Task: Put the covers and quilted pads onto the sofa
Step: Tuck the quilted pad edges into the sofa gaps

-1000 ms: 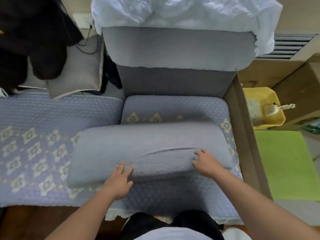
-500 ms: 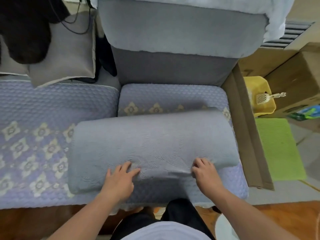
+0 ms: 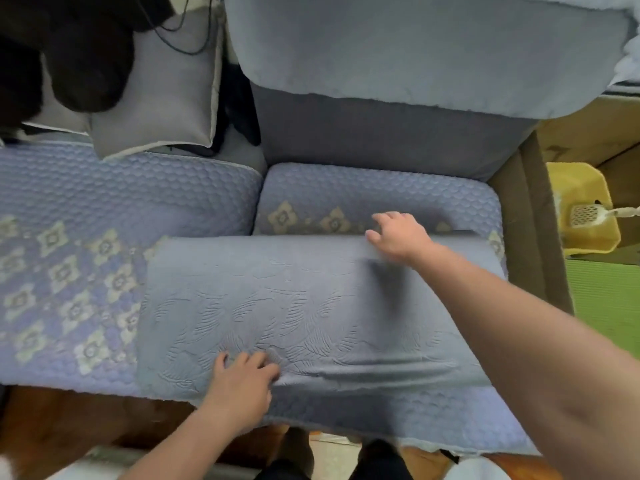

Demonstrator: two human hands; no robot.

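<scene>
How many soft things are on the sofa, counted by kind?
Patterned seat pads: 2
Grey cushion under the hands: 1
Grey pillow at the back: 1
Total: 4

right hand moved from cushion's near edge to far edge

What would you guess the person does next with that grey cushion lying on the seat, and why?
Probably take hold of the far edge of the grey cushion with the right hand and tip it up toward the backrest. The right hand is at that far edge, fingers relaxed, while the left hand rests on the near edge. The cushion lies flat across the quilted seat pad.
</scene>
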